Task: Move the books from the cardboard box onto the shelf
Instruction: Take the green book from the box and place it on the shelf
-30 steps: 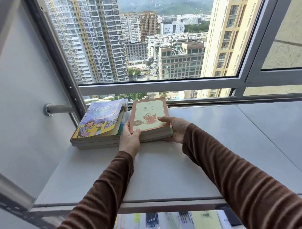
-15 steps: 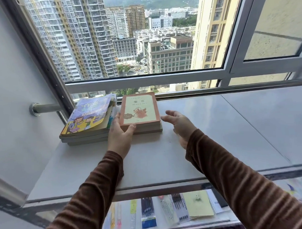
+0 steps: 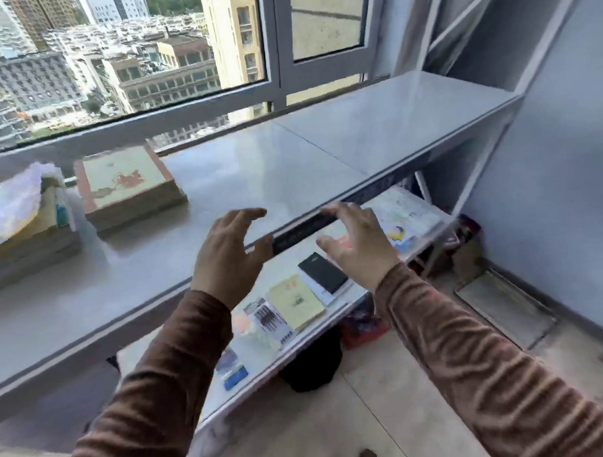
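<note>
A cream book with an orange border [image 3: 124, 181] lies flat on top of a small stack on the grey shelf [image 3: 290, 153], at its left. Beside it, at the frame's left edge, sits a second stack [image 3: 23, 221] topped by a blurred colourful book. My left hand [image 3: 229, 254] hovers over the shelf's front edge, fingers spread and holding nothing. My right hand [image 3: 358, 241] is level with it, in front of the shelf, also spread and holding nothing. Both hands are well to the right of the books. The cardboard box is partly visible on the floor [image 3: 468, 256] at the right.
A lower shelf [image 3: 263, 359] holds pen packs, a yellow booklet [image 3: 296, 305], a black notebook [image 3: 324, 273] and papers. A window runs behind the shelf. The shelf's diagonal brace and a grey wall [image 3: 564, 150] stand at the right. Tiled floor lies below.
Both hands let go of the orange-bordered book and drew back to the right, off the stack. The view swung right and down, bringing the lower shelf and floor into sight.
</note>
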Available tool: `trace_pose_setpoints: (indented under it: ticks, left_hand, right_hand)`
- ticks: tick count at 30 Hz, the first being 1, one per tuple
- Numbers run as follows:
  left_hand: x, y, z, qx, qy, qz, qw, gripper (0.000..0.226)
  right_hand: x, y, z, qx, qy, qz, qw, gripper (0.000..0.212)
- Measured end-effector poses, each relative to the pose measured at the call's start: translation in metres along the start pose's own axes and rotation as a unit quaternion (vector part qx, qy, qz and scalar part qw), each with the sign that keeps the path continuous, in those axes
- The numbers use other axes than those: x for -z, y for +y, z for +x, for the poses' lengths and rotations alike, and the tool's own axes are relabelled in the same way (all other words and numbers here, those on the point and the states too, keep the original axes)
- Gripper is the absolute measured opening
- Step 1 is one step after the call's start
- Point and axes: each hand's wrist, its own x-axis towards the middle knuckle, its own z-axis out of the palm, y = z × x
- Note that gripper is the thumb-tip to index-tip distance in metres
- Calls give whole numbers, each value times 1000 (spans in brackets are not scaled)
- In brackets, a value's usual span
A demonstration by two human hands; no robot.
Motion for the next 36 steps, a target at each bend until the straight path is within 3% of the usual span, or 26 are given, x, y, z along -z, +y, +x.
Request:
trace_pose_setpoints:
  ticks: [12,21,36]
  left_hand:
    - [-199,224,-41,-174,-227,2,958,40]
    - [-361,416,-97,-218,-355,-9,909,42]
    - [-621,592,-32,-258,-470,-39,843,41]
  right_hand:
    - [161,205,-200,-202,78,-105,971,45]
    - [279,366,-336,-314,71,-128,938,48]
    - [403,606,-354,-479,95,-73,869,49]
